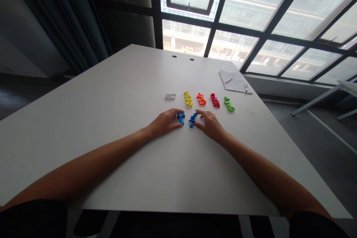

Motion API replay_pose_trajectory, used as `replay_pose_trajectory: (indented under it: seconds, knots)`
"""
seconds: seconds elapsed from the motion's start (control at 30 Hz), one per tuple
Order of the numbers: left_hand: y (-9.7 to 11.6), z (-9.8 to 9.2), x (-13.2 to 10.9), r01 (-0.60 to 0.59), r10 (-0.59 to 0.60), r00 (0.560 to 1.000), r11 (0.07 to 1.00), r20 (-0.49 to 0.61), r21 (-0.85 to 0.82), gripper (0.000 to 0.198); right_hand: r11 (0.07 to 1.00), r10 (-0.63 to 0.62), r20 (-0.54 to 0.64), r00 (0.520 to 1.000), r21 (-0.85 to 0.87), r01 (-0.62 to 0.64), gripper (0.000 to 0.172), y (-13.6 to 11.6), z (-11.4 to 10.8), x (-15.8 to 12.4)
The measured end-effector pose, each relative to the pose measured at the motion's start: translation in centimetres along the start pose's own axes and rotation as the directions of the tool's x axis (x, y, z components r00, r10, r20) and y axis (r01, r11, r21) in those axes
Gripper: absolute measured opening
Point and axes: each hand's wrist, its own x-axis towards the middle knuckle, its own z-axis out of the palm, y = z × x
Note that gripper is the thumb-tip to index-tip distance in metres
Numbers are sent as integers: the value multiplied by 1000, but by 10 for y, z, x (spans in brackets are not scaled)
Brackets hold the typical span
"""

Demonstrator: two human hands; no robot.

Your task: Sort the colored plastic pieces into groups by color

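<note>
My left hand (166,122) curves its thumb and fingers around a blue plastic piece (181,118) on the white table (156,171). Opposite it, my right hand (209,123) pinches a second small blue plastic piece (192,120) between thumb and fingers. A narrow gap separates the two blue pieces. Both hands rest low at the tabletop, and the exact shape of the pieces is too small to make out. Just beyond the hands lies a row of small coloured groups: white pieces (170,96), yellow pieces (187,99), orange pieces (201,99), red pieces (215,100) and green pieces (229,104).
Toward the back right corner lie sheets of paper (234,80) with a pen (229,80) on top and another pen-like item (246,88) by their edge. Two round cable holes are set near the table's far edge. Windows rise behind; a dark curtain (64,18) hangs left.
</note>
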Motion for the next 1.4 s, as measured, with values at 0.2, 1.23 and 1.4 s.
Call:
replay_pose_trajectory:
  seconds: [0.2,1.23,1.4]
  knots:
    - [-5,1,14,-24,24,999,999,43,21,67,999,-36,14,999,0,36,54,-3,7,11]
    - [-4,1,17,-54,50,998,992,39,111,49,995,14,-101,995,104,-3,45,1,7,4]
    - [-4,2,18,-52,49,998,992,29,113,48,992,14,-100,995,126,-1,44,3,8,8]
